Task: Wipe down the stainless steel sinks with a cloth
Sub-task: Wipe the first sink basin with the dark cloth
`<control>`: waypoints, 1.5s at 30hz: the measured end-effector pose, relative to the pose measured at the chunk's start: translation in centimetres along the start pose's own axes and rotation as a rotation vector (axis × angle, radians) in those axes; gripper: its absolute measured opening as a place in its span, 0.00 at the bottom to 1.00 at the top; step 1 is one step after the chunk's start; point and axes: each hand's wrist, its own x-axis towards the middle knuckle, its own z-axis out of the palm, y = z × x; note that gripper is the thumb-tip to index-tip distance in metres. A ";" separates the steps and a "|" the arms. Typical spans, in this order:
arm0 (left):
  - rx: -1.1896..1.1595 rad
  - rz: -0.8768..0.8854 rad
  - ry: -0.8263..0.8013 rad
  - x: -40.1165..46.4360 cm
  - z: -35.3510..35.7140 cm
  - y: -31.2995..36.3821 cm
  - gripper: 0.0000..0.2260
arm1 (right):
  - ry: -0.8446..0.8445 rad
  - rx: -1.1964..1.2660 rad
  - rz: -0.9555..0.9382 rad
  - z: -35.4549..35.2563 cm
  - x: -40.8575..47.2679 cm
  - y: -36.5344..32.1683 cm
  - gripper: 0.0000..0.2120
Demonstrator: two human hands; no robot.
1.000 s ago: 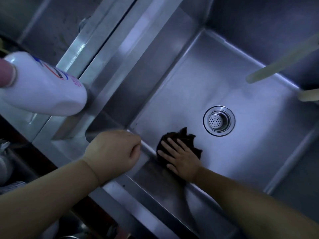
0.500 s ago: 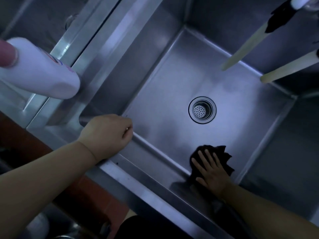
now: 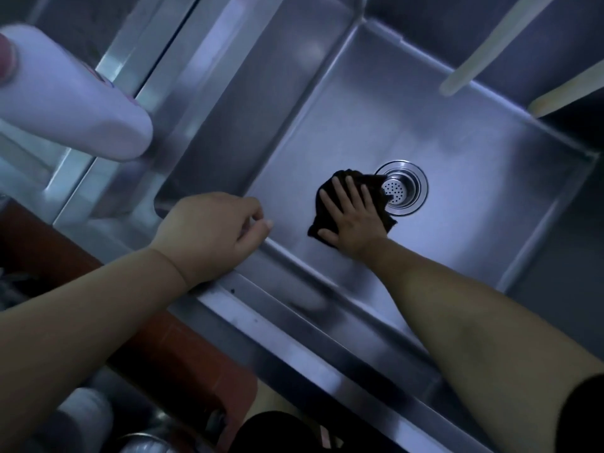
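Note:
A deep stainless steel sink [image 3: 457, 132] fills the middle of the view. On its floor lies a dark cloth [image 3: 371, 183], its edge reaching the round drain strainer [image 3: 403, 189]. My right hand [image 3: 351, 217] presses flat on the cloth with straight, spread fingers. Over the sink's near left rim rests my left hand [image 3: 212, 233], fingers loosely curled and holding nothing.
A white bottle [image 3: 68, 103] with a pink cap stands on the ledge between this sink and a second basin [image 3: 58, 31] at the upper left. Two pale hoses [image 3: 483, 50] hang over the back right corner. Dark pots show at the bottom left.
My right hand has slid the cloth across the sink floor, from the near right corner half a second ago to beside the drain now. My left hand stays on the rim.

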 end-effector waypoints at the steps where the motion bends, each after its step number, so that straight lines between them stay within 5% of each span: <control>1: 0.007 0.002 0.004 0.0 0.0 0.0 0.24 | 0.008 0.009 0.030 -0.1 -0.4 0.6 0.37; 9: 0.021 0.023 0.044 -0.2 0.2 0.1 0.24 | 0.045 0.134 0.249 1.1 -8.9 4.6 0.34; 15: 0.035 -0.006 0.005 -0.3 0.3 0.0 0.13 | -0.270 0.157 0.512 2.2 -15.9 3.7 0.47; 22: 0.025 -0.068 -0.015 -0.4 -0.4 0.8 0.12 | -0.603 0.324 0.923 3.1 -18.1 1.0 0.47; 26: 0.040 -0.066 0.003 -0.6 -0.5 0.8 0.14 | -0.751 0.120 0.737 1.3 -17.0 -0.9 0.40; 29: 0.052 -0.044 0.012 -0.6 -0.3 0.7 0.13 | -0.568 0.064 0.627 0.6 -17.2 -1.2 0.30; 33: 0.071 -0.033 0.041 -0.7 -0.1 0.6 0.12 | -0.282 0.379 0.378 0.2 -16.7 -1.2 0.24; 37: 0.077 -0.021 0.073 -0.7 0.1 0.7 0.12 | -0.284 0.533 0.139 -1.1 -14.2 -1.3 0.22; 42: 0.230 -0.030 -0.073 -0.7 -0.6 1.3 0.12 | -0.051 0.707 0.167 -5.3 -12.3 -3.2 0.19; 45: 0.370 0.130 -0.105 -0.5 -1.4 2.3 0.05 | 0.136 0.826 0.209 -8.9 -12.9 -4.4 0.18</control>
